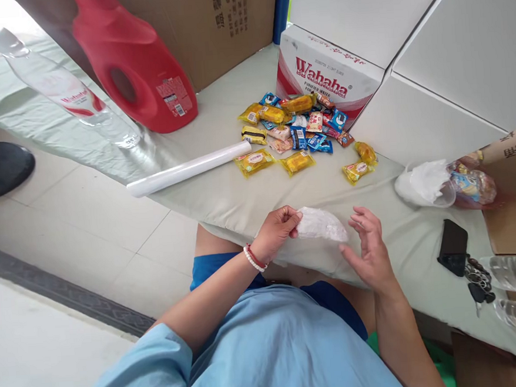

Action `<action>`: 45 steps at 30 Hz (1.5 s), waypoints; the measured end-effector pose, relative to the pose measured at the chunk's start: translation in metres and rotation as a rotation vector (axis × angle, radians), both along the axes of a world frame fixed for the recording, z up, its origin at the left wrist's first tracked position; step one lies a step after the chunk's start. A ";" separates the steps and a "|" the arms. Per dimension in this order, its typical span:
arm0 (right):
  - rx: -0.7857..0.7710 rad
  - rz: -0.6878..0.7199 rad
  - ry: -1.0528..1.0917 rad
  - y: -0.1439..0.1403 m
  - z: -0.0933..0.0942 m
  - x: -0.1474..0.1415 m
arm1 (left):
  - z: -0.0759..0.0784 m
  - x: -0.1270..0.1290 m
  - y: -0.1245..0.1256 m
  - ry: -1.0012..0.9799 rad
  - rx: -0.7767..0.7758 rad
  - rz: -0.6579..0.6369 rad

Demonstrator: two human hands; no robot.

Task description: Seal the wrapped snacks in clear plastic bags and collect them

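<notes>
Left fingers (291, 219) pinched on plastic bag (321, 224)

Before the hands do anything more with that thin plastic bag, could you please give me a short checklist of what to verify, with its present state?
1. Left hand has a grip on the plastic bag: ok, fingers pinch its left end.
2. Right hand on the bag: not ok, fingers are spread beside its right end, thumb near or touching it.
3. Bag mouth opened: cannot tell, the film is crumpled.
4. Snack packets in view on the table: ok, scattered in front of the Wahaha box.
5. Phone and keys apart from the hands: ok, they lie off to the right.
</notes>
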State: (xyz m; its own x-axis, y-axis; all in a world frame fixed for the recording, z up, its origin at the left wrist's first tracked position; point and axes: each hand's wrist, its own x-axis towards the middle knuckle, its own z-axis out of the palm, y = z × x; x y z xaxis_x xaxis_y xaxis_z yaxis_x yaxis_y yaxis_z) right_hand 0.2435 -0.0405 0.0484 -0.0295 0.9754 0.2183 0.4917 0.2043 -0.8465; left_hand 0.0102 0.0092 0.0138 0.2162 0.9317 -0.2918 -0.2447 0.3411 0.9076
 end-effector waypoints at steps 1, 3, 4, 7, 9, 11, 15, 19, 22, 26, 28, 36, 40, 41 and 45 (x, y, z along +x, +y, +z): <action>0.058 0.076 -0.101 0.000 0.002 -0.002 | -0.001 0.001 0.000 0.010 0.000 -0.005; 0.100 0.168 -0.213 0.001 0.003 -0.008 | -0.002 0.000 0.001 0.015 0.002 -0.035; 0.091 0.171 -0.219 0.003 0.003 -0.010 | -0.002 -0.001 0.001 0.014 0.005 -0.050; -0.006 0.016 -0.084 0.006 0.000 -0.017 | -0.001 -0.004 0.004 -0.012 0.006 -0.026; -0.101 -0.124 0.068 0.006 -0.003 -0.022 | 0.001 -0.004 0.004 -0.061 -0.011 -0.024; -0.196 -0.192 0.248 0.006 -0.004 -0.026 | 0.000 -0.002 0.003 -0.094 -0.042 -0.072; -0.331 -0.303 0.692 0.011 -0.004 -0.024 | -0.009 0.004 0.004 -0.136 -0.118 -0.083; -0.407 -0.408 0.991 0.016 -0.008 -0.003 | -0.016 -0.001 0.011 -0.213 -0.150 -0.013; -0.429 -0.366 1.086 0.014 -0.012 0.008 | -0.012 -0.008 0.012 -0.158 -0.161 0.012; -0.396 -0.259 1.211 0.007 -0.011 0.002 | 0.001 0.000 -0.001 -0.135 -0.265 -0.146; -0.397 -0.211 1.218 0.005 -0.007 -0.009 | 0.008 0.016 -0.010 -0.198 -0.350 -0.260; -0.310 -0.230 1.213 0.011 0.013 -0.002 | 0.008 0.041 0.003 -0.418 -0.338 -0.035; -0.208 -0.359 1.193 0.014 0.009 0.043 | 0.005 0.003 0.017 -0.315 -0.262 0.018; -0.208 -0.386 1.172 0.014 0.004 0.052 | 0.003 -0.007 0.019 -0.281 -0.244 0.041; -0.234 -0.484 1.099 0.012 -0.019 0.065 | -0.003 -0.032 0.017 0.015 -0.092 0.234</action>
State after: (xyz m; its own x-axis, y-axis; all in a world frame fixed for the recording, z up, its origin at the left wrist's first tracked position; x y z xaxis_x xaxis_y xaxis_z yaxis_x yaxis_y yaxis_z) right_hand 0.3088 -0.0283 0.0297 0.4370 0.8537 -0.2833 -0.5247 -0.0139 -0.8512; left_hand -0.0213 0.0265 0.0108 -0.0073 0.9254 -0.3790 -0.3131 0.3578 0.8797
